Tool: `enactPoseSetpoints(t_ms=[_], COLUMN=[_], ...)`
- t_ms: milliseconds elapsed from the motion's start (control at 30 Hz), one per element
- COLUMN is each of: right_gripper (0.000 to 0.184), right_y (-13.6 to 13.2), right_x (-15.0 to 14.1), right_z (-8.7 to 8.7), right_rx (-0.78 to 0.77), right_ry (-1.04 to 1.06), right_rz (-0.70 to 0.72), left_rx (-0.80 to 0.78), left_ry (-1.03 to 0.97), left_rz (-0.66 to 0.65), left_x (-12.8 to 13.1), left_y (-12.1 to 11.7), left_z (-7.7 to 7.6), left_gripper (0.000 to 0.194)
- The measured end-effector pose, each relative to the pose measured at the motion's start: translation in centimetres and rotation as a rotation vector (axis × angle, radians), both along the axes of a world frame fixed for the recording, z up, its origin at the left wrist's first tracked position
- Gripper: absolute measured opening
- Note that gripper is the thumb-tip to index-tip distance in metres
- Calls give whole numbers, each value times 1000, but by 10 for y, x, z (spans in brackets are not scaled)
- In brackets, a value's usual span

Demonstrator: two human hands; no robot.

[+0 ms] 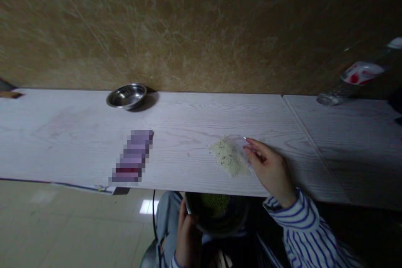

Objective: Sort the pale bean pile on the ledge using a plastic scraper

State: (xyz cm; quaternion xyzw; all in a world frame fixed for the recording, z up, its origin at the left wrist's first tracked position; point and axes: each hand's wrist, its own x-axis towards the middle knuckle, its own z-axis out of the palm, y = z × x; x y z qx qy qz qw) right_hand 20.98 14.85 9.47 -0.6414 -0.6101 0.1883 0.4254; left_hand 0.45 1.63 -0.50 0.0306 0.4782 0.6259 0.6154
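Note:
My right hand [271,171] pinches a thin clear plastic piece [239,139] at the right side of a pile of white rice [230,157]. Small dark or greenish grains are scattered through the rice, which lies on the table near its front edge. Whether the plastic is a sheet or a bag, I cannot tell. Below that edge, over my lap, my left hand [189,234] grips the left rim of a metal bowl [216,230]. Green beans [215,203], looking like mung beans, lie in this bowl; its far rim is hidden under the table edge.
An empty shallow steel bowl [127,97] stands at the back left by the marbled wall [188,29]. A blurred-out purple flat object [133,157] lies left on the pale wooden table [179,113]. At the back right, a clear bottle [361,73] stands against the wall.

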Motion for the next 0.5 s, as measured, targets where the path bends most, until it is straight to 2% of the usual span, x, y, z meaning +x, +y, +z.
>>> enactPoseSetpoints(t_ms=[133, 267, 500], right_gripper=[35, 30, 27], right_y=[34, 64, 81], right_x=[19, 25, 15], right_z=[-4, -8, -6], right_rx=[-15, -49, -203], right_ry=[43, 101, 116], right_rz=[47, 149, 282], left_rx=[5, -6, -21], left_ry=[9, 9, -11], left_rz=[-3, 28, 34], left_x=[-1, -1, -2], left_y=[0, 2, 1], left_z=[1, 7, 10], left_gripper=[56, 50, 49])
